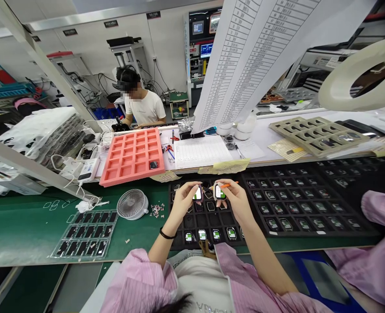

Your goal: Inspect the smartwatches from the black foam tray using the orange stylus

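Both my hands are over a black compartment tray that holds several watch-like devices. Pinched in the fingers of my left hand is a small square device with a lit white and green screen. My right hand grips a second lit device, and an orange tool sticks out between its thumb and fingers. The two devices are side by side and apart. Along the tray's near edge lies a row of lit devices.
Left of the tray are a small round fan, scattered small pieces and a clear tray. A pink tray and papers sit on the raised shelf. More black trays are at right, beside a co-worker's pink sleeve. Another person sits opposite.
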`<control>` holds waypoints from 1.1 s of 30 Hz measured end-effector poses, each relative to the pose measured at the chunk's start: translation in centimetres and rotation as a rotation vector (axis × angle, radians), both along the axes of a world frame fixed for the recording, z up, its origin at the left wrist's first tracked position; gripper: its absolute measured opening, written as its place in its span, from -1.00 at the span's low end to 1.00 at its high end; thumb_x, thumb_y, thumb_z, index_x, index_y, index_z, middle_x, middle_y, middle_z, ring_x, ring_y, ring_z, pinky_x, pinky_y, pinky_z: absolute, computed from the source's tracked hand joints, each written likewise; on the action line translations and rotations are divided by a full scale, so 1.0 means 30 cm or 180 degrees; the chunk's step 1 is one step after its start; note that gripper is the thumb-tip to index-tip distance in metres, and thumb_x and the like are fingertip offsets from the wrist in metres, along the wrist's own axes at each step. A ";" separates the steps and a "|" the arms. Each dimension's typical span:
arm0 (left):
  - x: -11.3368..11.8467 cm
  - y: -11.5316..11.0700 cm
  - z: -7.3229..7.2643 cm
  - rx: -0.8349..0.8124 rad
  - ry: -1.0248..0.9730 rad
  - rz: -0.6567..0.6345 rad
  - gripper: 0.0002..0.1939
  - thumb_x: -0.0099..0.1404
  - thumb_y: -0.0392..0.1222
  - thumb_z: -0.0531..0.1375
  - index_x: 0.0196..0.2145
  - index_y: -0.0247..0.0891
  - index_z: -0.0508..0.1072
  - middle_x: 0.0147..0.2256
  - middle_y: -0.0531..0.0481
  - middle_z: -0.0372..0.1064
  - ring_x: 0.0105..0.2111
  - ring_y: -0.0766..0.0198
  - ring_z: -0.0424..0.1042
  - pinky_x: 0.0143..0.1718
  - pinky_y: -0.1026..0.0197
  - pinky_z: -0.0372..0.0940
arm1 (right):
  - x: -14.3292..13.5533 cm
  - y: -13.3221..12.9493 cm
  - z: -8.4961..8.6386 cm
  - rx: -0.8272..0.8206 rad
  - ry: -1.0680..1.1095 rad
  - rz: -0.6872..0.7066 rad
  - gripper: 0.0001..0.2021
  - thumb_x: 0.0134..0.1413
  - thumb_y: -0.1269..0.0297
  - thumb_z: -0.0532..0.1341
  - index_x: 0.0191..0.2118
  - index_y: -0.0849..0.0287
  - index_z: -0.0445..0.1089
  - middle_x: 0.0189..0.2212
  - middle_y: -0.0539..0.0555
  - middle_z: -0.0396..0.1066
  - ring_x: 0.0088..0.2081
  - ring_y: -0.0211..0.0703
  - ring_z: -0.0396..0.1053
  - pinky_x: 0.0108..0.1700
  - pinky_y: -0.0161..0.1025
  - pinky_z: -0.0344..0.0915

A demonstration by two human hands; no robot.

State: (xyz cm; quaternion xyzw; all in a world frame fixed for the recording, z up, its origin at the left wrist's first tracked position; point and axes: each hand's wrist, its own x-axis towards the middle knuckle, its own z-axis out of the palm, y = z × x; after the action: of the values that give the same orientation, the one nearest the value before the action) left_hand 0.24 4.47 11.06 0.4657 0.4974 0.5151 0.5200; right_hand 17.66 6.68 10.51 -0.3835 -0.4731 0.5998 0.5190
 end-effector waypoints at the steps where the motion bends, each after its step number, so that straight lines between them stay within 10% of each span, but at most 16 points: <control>1: 0.000 0.001 -0.003 0.0020 0.0004 -0.0020 -0.58 0.22 0.06 0.22 -0.10 -0.32 0.47 -0.31 -0.10 0.46 -0.58 0.46 0.29 -0.72 0.43 0.01 | 0.000 0.001 -0.001 0.0001 -0.0048 0.0009 -0.73 0.02 0.07 0.30 -0.25 0.16 0.42 -0.36 0.11 0.54 -0.70 -0.31 0.35 -0.75 -0.40 0.06; 12: -0.010 0.012 -0.041 0.0290 -0.0107 -0.0246 -0.44 0.14 -0.09 0.32 0.08 -0.26 0.34 -0.06 -0.15 0.37 -0.27 0.31 0.41 -0.23 0.25 0.41 | 0.018 -0.007 0.009 0.0119 -0.0219 0.0494 -0.53 -0.05 0.12 0.37 0.00 0.09 0.32 -0.17 0.17 0.47 -0.45 -0.14 0.49 -0.65 -0.34 0.25; 24: 0.008 0.013 -0.004 -0.0179 -0.0009 0.0080 -0.59 0.18 0.12 0.22 -0.21 -0.29 0.46 -0.40 -0.03 0.41 -0.49 0.38 0.32 -0.57 0.38 0.25 | -0.010 0.002 -0.008 -0.0069 -0.0145 -0.0014 -0.71 -0.02 0.07 0.32 -0.26 0.16 0.41 -0.39 0.07 0.54 -0.72 -0.34 0.31 -0.74 -0.38 0.04; 33: -0.020 0.018 -0.030 0.0021 -0.0128 -0.0428 -0.42 0.23 0.04 0.21 0.15 -0.24 0.30 -0.16 -0.13 0.39 -0.44 0.40 0.30 -0.58 0.39 0.12 | 0.010 0.016 -0.041 0.0081 -0.0119 0.0424 -0.55 -0.06 0.13 0.37 -0.02 0.11 0.35 -0.15 0.18 0.47 -0.48 -0.18 0.49 -0.70 -0.39 0.21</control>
State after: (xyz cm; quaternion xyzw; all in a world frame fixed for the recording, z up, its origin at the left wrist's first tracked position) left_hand -0.37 5.01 10.17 0.4893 0.4528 0.4898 0.5618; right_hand 17.95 7.17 9.28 -0.3557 -0.5147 0.6197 0.4738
